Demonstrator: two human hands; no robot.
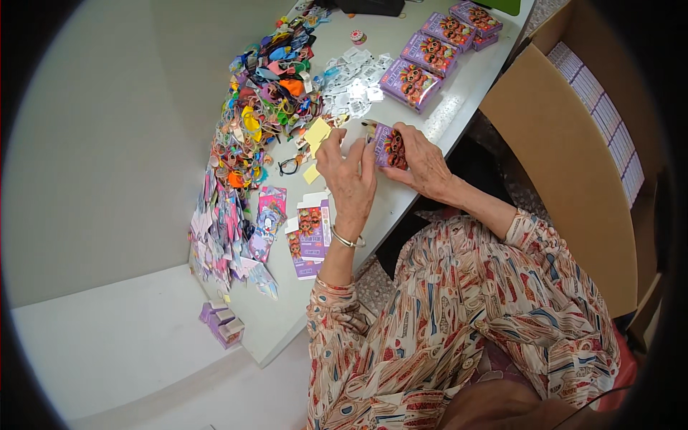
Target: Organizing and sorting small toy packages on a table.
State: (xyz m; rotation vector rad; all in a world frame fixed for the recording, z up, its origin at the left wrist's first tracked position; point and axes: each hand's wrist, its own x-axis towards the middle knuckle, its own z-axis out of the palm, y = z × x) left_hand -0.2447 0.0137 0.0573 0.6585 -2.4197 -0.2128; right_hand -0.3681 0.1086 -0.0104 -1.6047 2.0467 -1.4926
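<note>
Head view, looking down (close).

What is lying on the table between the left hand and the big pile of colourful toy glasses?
In the head view, two yellow paper slips and one small black pair of glasses lie between the left hand and the colourful pile of toy glasses.

Finished purple boxes (pixel 428 54) line the table (pixel 401 32) (a colourful toy heap (pixel 265 107) beside).

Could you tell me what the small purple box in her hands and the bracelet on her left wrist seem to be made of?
The small purple box, held between the left hand and right hand, looks like thin printed cardboard: flat faces, sharp folded edges, a slight sheen. The bracelet looks like metal, probably silver-toned: thin, rigid and glinting.
</note>
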